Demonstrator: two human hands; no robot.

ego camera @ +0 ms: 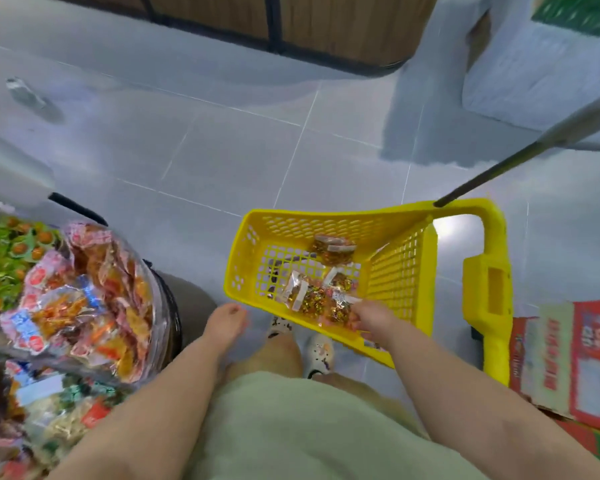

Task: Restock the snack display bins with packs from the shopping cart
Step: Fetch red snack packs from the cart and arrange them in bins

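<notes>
A yellow plastic shopping cart (399, 268) stands on the floor in front of me with a few clear snack packs (312, 296) on its bottom and one more pack (334, 249) near its far wall. My right hand (369, 318) reaches into the cart and its fingers grip the nearest snack pack (340, 311). My left hand (224, 323) hangs beside the cart with loosely curled fingers, holding nothing. At the left, a clear round display bin (160, 306) is heaped with red and orange snack packs (80, 292).
Another bin with green and orange sweets (4, 261) sits at the far left, and a bin with mixed packs (49, 420) lies below it. A red cardboard box (568, 358) stands right of the cart. The cart's dark handle pole (520, 157) slants up to the right. Grey tiled floor lies ahead.
</notes>
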